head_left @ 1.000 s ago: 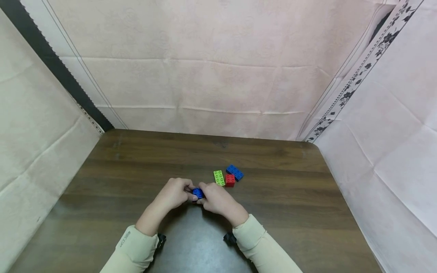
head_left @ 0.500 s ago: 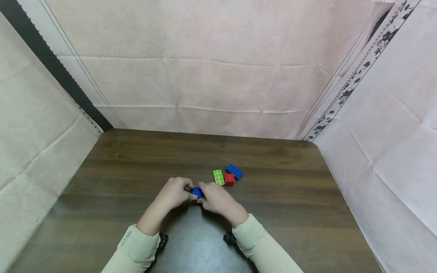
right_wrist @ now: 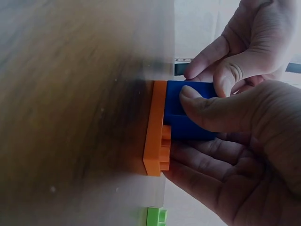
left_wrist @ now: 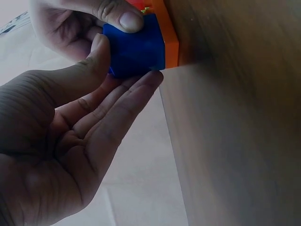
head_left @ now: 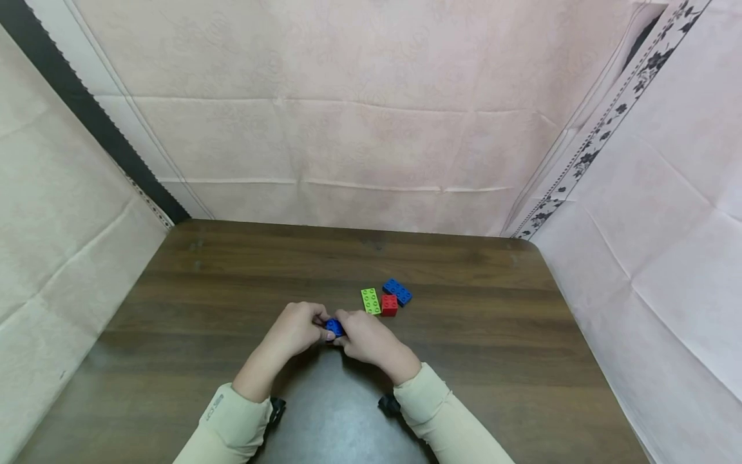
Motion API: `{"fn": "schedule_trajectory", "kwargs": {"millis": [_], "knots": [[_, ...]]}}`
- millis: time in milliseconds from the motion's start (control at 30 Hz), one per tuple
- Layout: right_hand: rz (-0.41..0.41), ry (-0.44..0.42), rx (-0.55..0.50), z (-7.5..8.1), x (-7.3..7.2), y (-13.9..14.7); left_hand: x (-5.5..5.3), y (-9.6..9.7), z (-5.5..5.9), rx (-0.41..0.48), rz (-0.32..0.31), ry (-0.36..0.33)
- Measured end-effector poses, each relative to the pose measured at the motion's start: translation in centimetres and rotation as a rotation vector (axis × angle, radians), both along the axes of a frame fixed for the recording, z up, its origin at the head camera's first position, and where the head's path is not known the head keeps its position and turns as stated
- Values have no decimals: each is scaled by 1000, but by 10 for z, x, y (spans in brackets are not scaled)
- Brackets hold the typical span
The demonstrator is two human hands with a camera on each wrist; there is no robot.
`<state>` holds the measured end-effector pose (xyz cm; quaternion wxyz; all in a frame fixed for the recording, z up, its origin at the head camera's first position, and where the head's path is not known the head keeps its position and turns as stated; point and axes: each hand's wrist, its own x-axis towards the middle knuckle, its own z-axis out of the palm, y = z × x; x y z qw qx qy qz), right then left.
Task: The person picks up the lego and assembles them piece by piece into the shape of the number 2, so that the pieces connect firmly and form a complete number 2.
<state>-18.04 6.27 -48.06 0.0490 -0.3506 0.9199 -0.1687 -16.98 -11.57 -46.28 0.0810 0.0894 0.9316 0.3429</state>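
In the head view, a blue toy brick [head_left: 333, 327] sits between my two hands near the middle of the tabletop. My left hand [head_left: 297, 330] pinches it from the left, thumb on the near side and fingers on the far side. From the right, my right hand [head_left: 370, 339] grips the same brick, its thumb laid along the near face in the right wrist view. Under the blue brick lies a flat orange brick [right_wrist: 154, 136], low against the table; part of its studs show beyond the blue one. Hands hide most of the orange brick from above.
Just beyond my right hand lie a lime green brick [head_left: 371, 301], a red brick [head_left: 390, 305] and another blue brick [head_left: 397, 292], close together. The brown wooden table [head_left: 493, 335] is bounded by pale cloth walls [head_left: 348, 142] at the back and both sides.
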Motion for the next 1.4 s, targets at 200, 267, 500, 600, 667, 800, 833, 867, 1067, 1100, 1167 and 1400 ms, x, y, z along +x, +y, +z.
{"fn": "schedule_trajectory", "kwargs": {"millis": [200, 267, 500, 600, 667, 800, 833, 867, 1067, 1100, 1167, 1400], "knots": [[4, -11, 3, 2, -1, -1, 1, 1, 2, -1, 5, 8], [1, -19, 2, 2, -1, -1, 2, 1, 2, -4, 5, 11], [-1, -21, -8, 1, 2, 0, 2, 1, 1, -14, 11, 14], [0, -13, -4, 1, 2, 0, 3, 2, 2, -18, 13, 12], [0, -10, -3, 1, 2, 0, 2, 1, 2, -20, 11, 15], [1, -8, -3, 1, 2, 0, 2, 1, 2, -21, 7, 17], [3, -10, -3, 1, 2, 0, 2, 1, 3, -20, 7, 16], [4, -11, -4, 1, 2, 0, 2, 1, 3, -19, 10, 11], [20, -42, -33, 1, 1, 1, 3, 2, 3, -29, 10, 18], [23, -49, -43, 0, 1, 2, 4, 2, 3, -31, 8, 21], [29, -59, -59, 1, 1, 3, 4, 3, 3, -34, 10, 20], [1, -102, -138, 20, -2, 15, 4, 2, 4, -45, 9, 16]]}}
